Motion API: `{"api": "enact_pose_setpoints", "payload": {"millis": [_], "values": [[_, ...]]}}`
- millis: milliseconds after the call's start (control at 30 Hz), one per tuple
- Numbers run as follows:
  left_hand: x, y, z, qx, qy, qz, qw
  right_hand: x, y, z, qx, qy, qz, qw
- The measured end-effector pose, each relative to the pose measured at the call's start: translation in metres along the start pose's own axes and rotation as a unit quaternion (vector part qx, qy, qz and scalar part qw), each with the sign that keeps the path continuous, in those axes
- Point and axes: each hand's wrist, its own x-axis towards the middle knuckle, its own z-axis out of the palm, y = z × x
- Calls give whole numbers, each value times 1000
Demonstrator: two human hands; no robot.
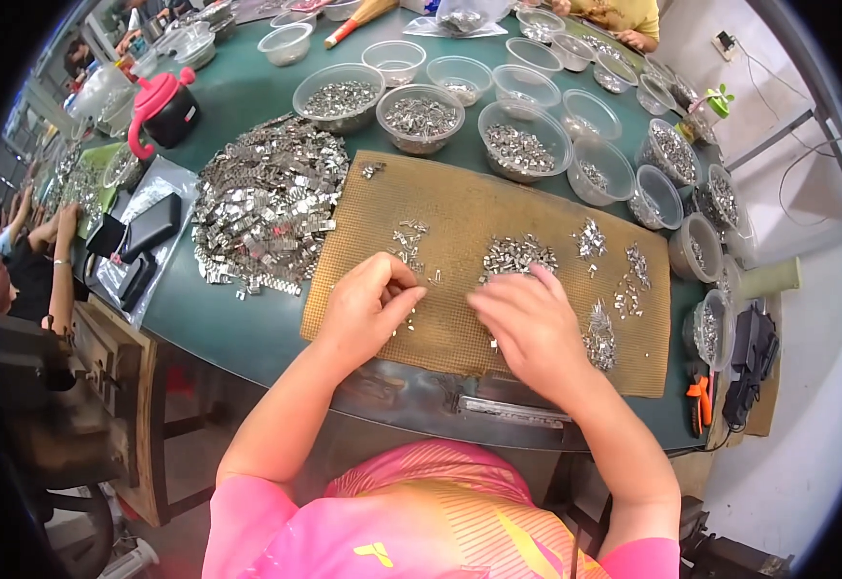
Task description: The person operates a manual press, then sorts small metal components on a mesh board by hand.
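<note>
Hands over a tan mat (460, 222) strewn with small metal clips. Left hand (368, 309) has fingers curled, tips pinched; whether a clip lies between them cannot be told. Right hand (527, 323) lies flat, fingers loosely spread, touching the clip pile (517, 256) at its 12 o'clock. Good practice: slide pieces singly, keeping the small groups apart. Bowls (421, 118) ring the mat from 11 to 3 o'clock; the big heap (262, 203) crowds 10 o'clock. Free room lies toward 6 o'clock, near the table edge.

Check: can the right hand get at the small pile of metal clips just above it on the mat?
Probably yes: the right hand lies beside the clip pile on the mat, nothing between.
</note>
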Motion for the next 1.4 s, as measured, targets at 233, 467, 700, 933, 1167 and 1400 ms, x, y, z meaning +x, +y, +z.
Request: {"api": "enact_pose_setpoints", "payload": {"millis": [233, 467, 700, 933, 1167, 1400], "values": [[3, -5, -4, 24, 5, 58, 998, 41, 26, 56, -69, -34, -21, 997], [5, -5, -5, 6, -11, 5, 1000, 47, 24, 56, -60, -31, -26, 997], [4, -3, 1, 27, -18, -7, 999, -4, 22, 7, 88, -20, 66, 994], [-2, 1, 3, 45, -51, -9, 998, -81, 0, -47, 125, -68, 175, 974], [3, 10, 5, 82, -54, 52, 994, -110, -20, -52, 60, -33, 150, 986], [4, 22, 6, 52, -63, 50, 995, -120, -32, -38, 52, -33, 130, 990]]}}
